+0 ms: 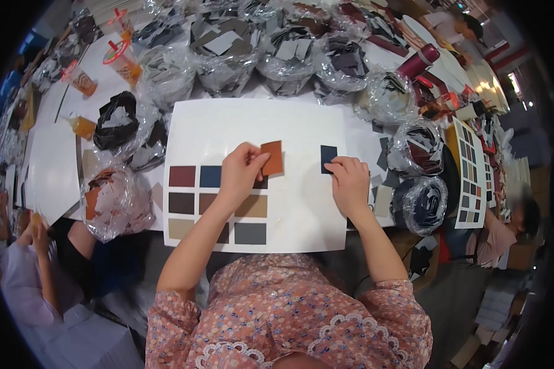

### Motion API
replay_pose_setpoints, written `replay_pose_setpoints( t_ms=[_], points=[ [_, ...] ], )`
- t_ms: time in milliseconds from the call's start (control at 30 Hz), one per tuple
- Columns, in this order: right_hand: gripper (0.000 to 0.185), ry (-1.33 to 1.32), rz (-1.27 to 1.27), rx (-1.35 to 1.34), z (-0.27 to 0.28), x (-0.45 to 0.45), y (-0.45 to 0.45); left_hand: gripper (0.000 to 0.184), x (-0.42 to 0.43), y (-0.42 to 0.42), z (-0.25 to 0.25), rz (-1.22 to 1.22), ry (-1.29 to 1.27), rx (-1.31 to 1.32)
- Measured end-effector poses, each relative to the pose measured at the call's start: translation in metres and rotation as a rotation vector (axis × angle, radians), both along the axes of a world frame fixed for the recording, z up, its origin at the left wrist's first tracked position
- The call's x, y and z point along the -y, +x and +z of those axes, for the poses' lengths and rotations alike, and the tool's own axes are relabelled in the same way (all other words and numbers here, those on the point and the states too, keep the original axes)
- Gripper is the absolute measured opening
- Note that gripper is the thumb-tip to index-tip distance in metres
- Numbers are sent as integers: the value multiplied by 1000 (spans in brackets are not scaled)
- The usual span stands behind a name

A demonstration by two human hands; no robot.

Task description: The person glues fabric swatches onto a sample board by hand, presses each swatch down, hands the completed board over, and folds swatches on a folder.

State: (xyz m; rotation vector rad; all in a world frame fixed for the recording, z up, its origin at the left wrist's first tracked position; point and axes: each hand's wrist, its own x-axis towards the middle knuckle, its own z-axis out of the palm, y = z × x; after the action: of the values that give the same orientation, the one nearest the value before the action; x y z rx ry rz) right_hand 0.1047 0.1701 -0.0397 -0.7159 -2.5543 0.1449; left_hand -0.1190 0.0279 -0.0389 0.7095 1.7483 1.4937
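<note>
A large white board point(308, 215) lies before me. Rows of coloured swatches cover its lower left: maroon point(182, 176), blue point(210, 176), brown, tan and grey point(250, 234). My left hand point(243, 165) pinches an orange swatch point(273, 157) by its left edge, above the board. My left forearm hides part of the rows. On the right side of the board, my right hand point(351, 179) has thumb and fingers closed at the lower edge of a dark navy swatch point(329, 157). Whether that swatch is lifted or flat against the board I cannot tell.
Plastic-wrapped bundles of swatches point(223, 52) ring the board's far side. More bundles stand left point(116, 200) and right point(420, 205). Drink cups point(124, 63) are at the back left, a maroon flask point(419, 60) at the back right. People sit on both sides; one holds a swatch-covered board point(469, 178).
</note>
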Motion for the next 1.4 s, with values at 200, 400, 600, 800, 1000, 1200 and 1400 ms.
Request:
replay_pose_setpoints(
  t_ms=[200,400,600,800,1000,1200,1400],
  points=[
    [24,-3,22,-47,-2,3,6,14,-31,3,-11,-103,0,-110],
    [25,-105,31,-152,-3,5,18,16,-35,2,-13,-150,-82,-162],
    [33,-96,174,-166,5,23,-5,16,-33,5,-9,-157,-107,-222],
    [39,28,244,-4,-1,31,-31,15,-34,8,-6,-140,-133,-266],
    [32,90,277,31,-4,31,-37,17,-38,11,-16,-99,-172,-356],
    [22,122,309,166,1,27,-42,15,-41,12,-22,-92,-181,-495],
    [15,72,284,138,4,27,-51,22,-42,32,1,-85,-313,-1005]
  ],
)
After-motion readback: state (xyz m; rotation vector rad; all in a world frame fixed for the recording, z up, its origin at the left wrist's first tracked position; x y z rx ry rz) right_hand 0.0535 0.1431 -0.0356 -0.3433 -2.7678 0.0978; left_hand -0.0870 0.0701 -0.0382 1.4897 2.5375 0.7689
